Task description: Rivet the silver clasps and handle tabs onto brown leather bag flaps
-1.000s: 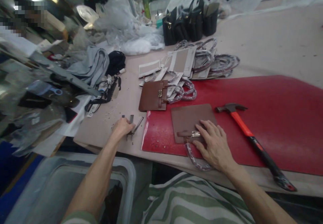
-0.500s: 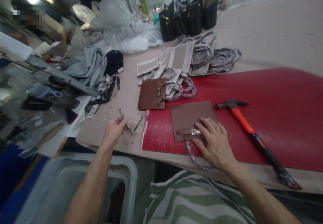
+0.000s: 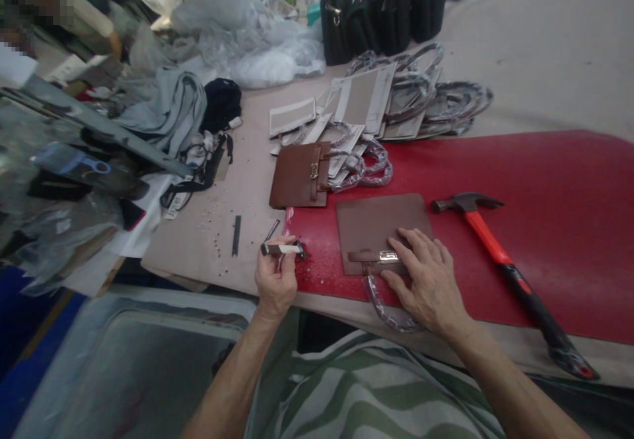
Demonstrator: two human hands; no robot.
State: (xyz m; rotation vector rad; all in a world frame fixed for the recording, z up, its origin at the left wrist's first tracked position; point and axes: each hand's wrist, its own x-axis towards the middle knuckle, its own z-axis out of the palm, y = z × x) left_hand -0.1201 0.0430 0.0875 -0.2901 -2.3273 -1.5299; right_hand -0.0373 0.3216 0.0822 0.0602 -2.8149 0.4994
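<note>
My left hand (image 3: 276,275) is closed on a short metal punch tool (image 3: 282,249), held level just above the near left edge of the red mat (image 3: 520,201). My right hand (image 3: 426,282) lies flat with fingers spread on a brown leather bag panel (image 3: 379,224) on the mat, pressing beside its silver clasp (image 3: 389,256). A plastic-wrapped handle loop (image 3: 389,317) hangs off the panel toward me, partly under my right hand.
A hammer (image 3: 500,261) with a red and black handle lies on the mat right of the panel. A finished brown bag flap (image 3: 300,176), wrapped handles (image 3: 430,99), card pieces, black bags (image 3: 381,10) and clutter sit behind. Two loose metal punches (image 3: 236,236) lie left of the mat.
My left hand picked a punch tool off the table and carried it rightward to the mat's left edge. My right hand stayed on the panel.
</note>
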